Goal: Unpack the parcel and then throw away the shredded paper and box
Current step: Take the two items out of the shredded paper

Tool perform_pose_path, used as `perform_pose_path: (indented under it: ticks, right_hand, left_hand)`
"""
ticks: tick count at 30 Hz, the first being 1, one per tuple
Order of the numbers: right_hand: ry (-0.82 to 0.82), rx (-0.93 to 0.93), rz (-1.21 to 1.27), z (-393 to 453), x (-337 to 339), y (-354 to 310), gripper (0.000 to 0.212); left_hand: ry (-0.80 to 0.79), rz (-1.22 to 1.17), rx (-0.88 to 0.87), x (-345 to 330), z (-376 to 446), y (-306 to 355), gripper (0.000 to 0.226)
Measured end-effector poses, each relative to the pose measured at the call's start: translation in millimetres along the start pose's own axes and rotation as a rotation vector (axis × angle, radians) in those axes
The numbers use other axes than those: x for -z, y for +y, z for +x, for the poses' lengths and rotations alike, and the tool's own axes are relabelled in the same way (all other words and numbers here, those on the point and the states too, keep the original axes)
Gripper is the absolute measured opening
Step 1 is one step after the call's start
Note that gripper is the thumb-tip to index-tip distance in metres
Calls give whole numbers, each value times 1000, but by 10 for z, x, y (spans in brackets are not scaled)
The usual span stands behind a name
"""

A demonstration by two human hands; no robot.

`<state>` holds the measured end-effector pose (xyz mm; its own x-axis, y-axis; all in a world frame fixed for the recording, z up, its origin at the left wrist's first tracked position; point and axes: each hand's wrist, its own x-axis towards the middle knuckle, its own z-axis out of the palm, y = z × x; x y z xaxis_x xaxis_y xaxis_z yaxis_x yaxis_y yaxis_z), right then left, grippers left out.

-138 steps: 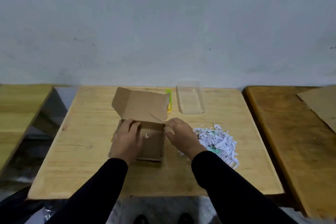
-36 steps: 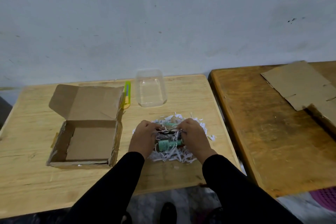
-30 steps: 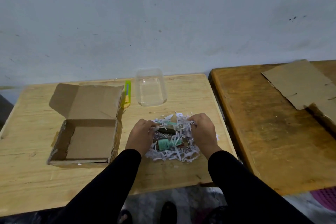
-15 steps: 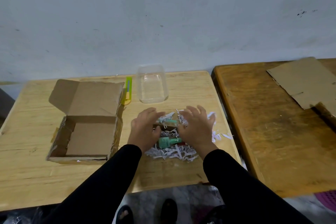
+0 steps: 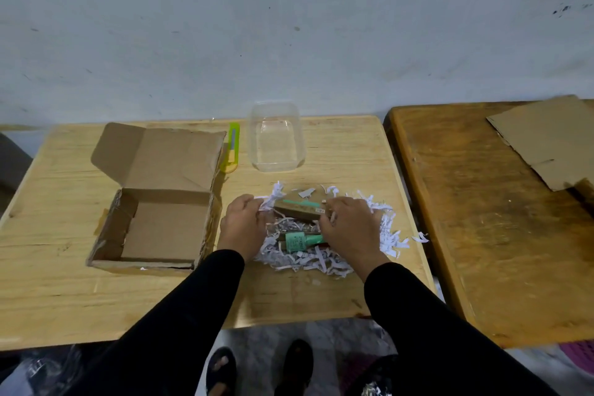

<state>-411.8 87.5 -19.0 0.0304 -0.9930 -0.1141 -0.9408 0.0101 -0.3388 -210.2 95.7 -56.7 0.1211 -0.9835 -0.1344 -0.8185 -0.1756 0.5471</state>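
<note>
1. Head view: the brown cardboard box (image 5: 160, 219) sits open and hollow on the left of the wooden surface (image 5: 64, 292), lid flap raised.
2. White shredded paper (image 5: 321, 262) lies heaped just right of it, around a green bottle (image 5: 297, 242).
3. The left hand (image 5: 244, 227) pinches shreds; the right hand (image 5: 352, 230) grips a small carton (image 5: 300, 209).

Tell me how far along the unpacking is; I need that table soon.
Done: the cardboard box sits open and emptied. In hand: the left hand and right hand dig into the shredded paper, lifting a small brown carton above a green bottle. Left: binning paper and box.
</note>
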Motion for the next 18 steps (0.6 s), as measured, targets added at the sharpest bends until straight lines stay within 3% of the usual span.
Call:
perform_pose_path:
  ticks: [4, 9, 14, 18]
  right_hand:
    - [211, 84, -85, -88, 1, -98, 22]
    - [173, 124, -23, -241, -105, -106, 20]
    - [189, 52, 0, -240, -70, -73, 18]
    - [251, 101, -46, -149, 55, -8, 9]
  left_hand:
    - [125, 20, -168, 42, -173, 171, 38]
    - [-40, 109, -209, -64, -358, 111, 73]
    - [-51, 108, -208, -26, -390, 11, 91]
    - [-62, 70, -184, 14, -334, 19, 102]
